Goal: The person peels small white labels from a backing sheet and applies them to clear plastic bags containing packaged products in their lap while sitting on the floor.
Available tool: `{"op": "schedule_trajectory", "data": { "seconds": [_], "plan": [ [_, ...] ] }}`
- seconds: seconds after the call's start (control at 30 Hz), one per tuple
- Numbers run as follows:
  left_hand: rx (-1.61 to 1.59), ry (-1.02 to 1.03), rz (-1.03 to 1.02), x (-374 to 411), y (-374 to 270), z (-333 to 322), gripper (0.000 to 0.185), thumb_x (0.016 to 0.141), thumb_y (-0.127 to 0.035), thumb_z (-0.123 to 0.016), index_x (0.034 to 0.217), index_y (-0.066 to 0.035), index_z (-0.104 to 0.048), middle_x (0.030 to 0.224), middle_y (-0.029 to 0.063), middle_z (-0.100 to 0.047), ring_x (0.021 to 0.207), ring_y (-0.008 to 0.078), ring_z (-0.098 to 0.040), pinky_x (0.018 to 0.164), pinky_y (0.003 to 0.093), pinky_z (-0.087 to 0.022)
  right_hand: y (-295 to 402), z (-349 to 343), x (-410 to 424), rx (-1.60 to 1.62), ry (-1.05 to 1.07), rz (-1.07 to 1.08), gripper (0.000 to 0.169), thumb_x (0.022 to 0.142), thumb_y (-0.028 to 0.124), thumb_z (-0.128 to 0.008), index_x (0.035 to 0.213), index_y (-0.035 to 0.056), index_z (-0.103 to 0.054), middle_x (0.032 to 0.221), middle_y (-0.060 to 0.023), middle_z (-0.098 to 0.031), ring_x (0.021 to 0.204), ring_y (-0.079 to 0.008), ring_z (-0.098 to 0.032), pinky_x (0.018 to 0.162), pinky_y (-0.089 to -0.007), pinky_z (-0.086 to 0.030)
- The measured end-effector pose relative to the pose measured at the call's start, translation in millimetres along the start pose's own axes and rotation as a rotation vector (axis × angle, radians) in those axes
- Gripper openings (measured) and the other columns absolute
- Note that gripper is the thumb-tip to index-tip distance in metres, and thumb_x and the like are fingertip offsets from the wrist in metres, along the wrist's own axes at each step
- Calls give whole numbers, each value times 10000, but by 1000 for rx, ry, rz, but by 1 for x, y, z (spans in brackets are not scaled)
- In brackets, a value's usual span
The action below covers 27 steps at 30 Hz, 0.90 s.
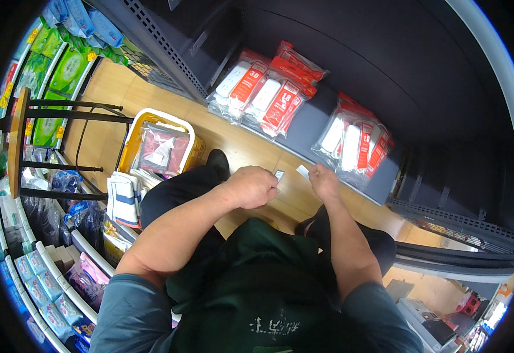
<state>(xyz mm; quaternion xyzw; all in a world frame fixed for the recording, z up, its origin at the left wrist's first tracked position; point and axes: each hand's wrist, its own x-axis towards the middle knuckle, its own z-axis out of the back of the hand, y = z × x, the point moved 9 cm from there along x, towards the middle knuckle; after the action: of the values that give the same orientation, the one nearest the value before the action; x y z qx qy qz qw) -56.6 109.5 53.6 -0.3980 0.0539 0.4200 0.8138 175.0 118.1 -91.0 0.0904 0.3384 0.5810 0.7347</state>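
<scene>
My left hand (pixel 253 187) is closed in a fist around a small green-and-white tag (pixel 279 175), whose end sticks out past the fingers. A flat white slip (pixel 303 171) is pinched between the thumb and fingers of my right hand (pixel 324 180). Both hands hover in front of a low dark-grey shelf (pixel 303 121), a little apart from each other. On that shelf, clear bags with red cards hold what look like white power strips: a left group (pixel 261 95) and a right group (pixel 355 141). The right hand is nearest to the right group.
A yellow basket (pixel 199 148) with a white handle stands on the floor at left, holding packaged goods. White striped cloths (pixel 124 194) lie beside my knee. A stool (pixel 17 145) with black legs is farther left, by stocked shelves (pixel 40 251). Dark shelf uprights (pixel 160 48) flank the bay.
</scene>
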Motion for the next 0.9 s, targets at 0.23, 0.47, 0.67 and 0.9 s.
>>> {"op": "schedule_trajectory", "data": {
  "seconds": [0.23,0.47,0.67,0.9],
  "plan": [
    [78,15,-43,3,-8,2,296,984,-329,-628,915,-63,-736,959,152,-736,929,396,-703,863,505,-556,-34,-24,12,4,-81,83,190,956,268,-668,1064,117,-709,980,-174,-757,937,-356,-728,828,-443,-562],
    [-10,19,-20,3,-17,10,289,972,-288,-588,894,-47,-728,947,166,-726,934,403,-695,863,504,-549,-26,-15,8,84,-5,-86,134,951,241,-681,1019,132,-715,1007,-177,-753,1017,-388,-710,903,-474,-555],
    [25,24,-20,5,-18,8,304,979,-298,-594,901,-42,-739,965,175,-729,938,401,-695,867,502,-550,-32,-16,9,74,-2,-134,155,952,262,-663,1010,144,-744,1033,-154,-765,1030,-380,-713,919,-472,-559],
    [71,47,-6,5,-15,4,306,984,-303,-597,907,-42,-737,980,162,-732,964,388,-696,870,507,-556,-31,-13,10,53,-8,-135,183,953,281,-651,1021,156,-767,1045,-155,-769,1042,-370,-716,935,-469,-561]
  ]
}}
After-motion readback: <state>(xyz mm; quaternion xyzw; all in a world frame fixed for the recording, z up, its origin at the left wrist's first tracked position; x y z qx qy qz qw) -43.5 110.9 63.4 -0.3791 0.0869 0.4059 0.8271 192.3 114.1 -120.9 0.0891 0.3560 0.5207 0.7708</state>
